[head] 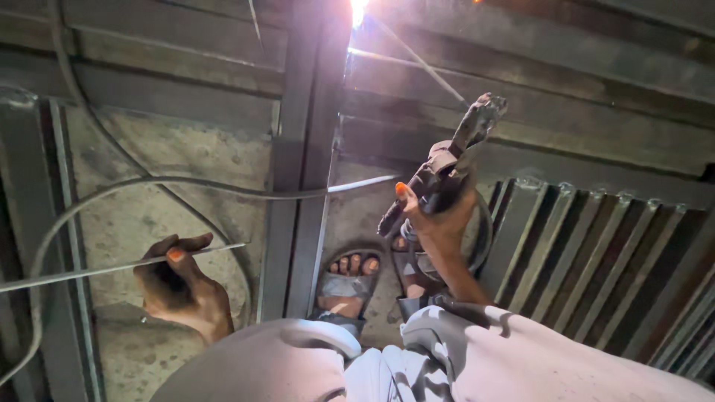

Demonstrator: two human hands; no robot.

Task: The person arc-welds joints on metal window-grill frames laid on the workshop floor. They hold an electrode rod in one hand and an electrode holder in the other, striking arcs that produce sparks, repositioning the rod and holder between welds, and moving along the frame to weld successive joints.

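Tight spot: metal frame bars run across top and down the centre post [302, 164], w/ a grille [596, 253] of ribbed slats at right. Open room is mostly the bare concrete floor [149, 201] at left-centre, between post and the left bars.

Right hand [436, 216] clenched around the electrode holder [447, 167], raised, tip angled up-right; a thin rod [417, 59] runs from holder up to the bright arc [359, 9] at the top edge, on the post.

Left hand [179, 286] lower left, fingers pinched on a spare rod [112, 269] lying nearly level, its far end running off the left edge.

A cable [223, 186] loops over the floor from left and crosses the post.

Sandalled foot [348, 286] shows on the floor between the hands; other foot mostly behind right wrist. Arc glare washes out the weld point itself. Pale sleeves and knees [447, 365] fill the bottom, cut off by the edge.
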